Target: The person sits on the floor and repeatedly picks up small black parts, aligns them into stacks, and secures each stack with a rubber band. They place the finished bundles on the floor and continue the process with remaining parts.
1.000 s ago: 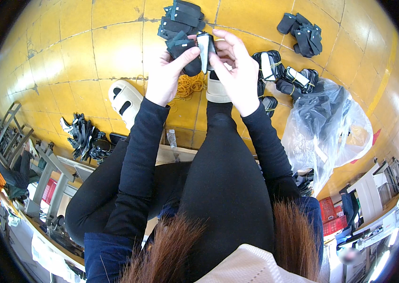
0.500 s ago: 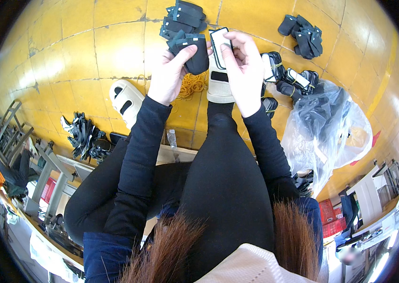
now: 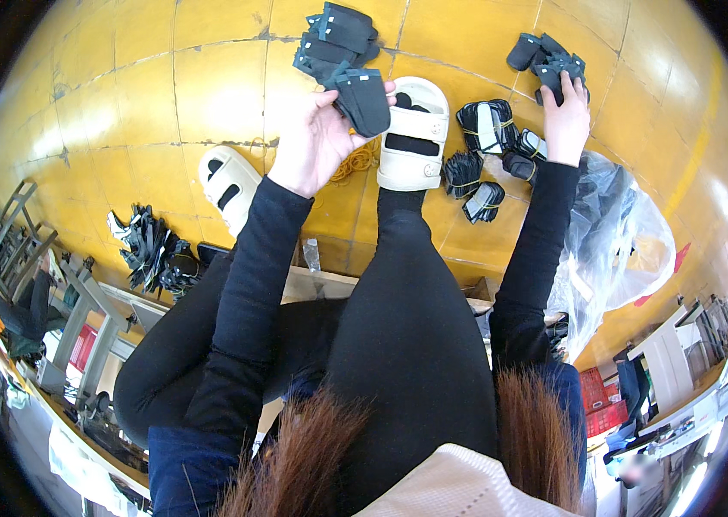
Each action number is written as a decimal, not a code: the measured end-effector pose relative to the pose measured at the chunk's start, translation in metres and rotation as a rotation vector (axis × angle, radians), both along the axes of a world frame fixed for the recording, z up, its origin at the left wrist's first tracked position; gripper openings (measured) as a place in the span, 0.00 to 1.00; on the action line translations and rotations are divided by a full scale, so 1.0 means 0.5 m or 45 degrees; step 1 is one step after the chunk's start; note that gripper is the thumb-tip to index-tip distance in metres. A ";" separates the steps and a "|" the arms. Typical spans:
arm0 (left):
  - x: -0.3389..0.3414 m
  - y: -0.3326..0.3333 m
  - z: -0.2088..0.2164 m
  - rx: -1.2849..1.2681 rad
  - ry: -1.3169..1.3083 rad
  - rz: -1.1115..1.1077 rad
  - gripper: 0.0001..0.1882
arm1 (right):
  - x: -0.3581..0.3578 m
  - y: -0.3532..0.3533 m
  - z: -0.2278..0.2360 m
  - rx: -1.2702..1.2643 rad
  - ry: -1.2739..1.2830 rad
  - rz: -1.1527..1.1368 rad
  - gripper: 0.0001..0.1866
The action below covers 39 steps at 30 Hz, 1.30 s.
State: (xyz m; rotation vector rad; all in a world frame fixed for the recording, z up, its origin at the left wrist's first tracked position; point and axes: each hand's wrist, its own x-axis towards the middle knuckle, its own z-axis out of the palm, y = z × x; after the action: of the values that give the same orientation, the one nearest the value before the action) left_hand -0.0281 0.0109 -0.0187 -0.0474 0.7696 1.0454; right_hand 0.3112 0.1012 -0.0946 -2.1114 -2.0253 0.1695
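My left hand (image 3: pixel 317 142), palm up, grips a black fabric piece (image 3: pixel 362 102) with a rounded end and a small white tag on its straight edge. Just beyond it lies a stack of similar black pieces (image 3: pixel 345 28) on the floor. My right hand (image 3: pixel 566 125) reaches to the far right, its fingers curled over a black fabric piece (image 3: pixel 564 66) in a second pile. The thumb side is partly hidden, so how firmly it grips is unclear. Between the hands, rubber-banded black-and-white bundles (image 3: pixel 486 127) lie beside my right sandal (image 3: pixel 414 133).
A clear plastic bag (image 3: pixel 618 233) lies below my right hand. Orange rubber bands (image 3: pixel 355 162) are heaped under my left hand. My other sandal (image 3: pixel 230 185) and a heap of dark strips (image 3: pixel 153 246) are at left. Red crates (image 3: pixel 601 401) stand at lower right.
My right hand has left the middle, where it held a white-faced piece with a black border, and moved right to the far pile. That piece no longer shows. My left hand has turned slightly.
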 end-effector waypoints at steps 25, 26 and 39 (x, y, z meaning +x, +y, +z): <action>0.053 0.007 0.021 -0.016 0.541 -0.062 0.14 | -0.332 -0.141 0.189 -0.266 1.113 0.325 0.22; 0.049 0.005 0.016 -0.032 0.564 -0.056 0.15 | -0.333 -0.142 0.188 -0.336 1.160 0.287 0.22; -0.066 0.039 -0.009 0.015 0.705 0.149 0.16 | -0.463 0.012 -0.004 0.006 0.930 0.564 0.15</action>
State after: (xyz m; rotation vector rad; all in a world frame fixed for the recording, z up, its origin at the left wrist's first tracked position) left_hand -0.0609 0.0302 -0.0232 0.2181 1.2720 1.1895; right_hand 0.0799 0.1070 -0.0968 -1.2663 -1.9426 0.8568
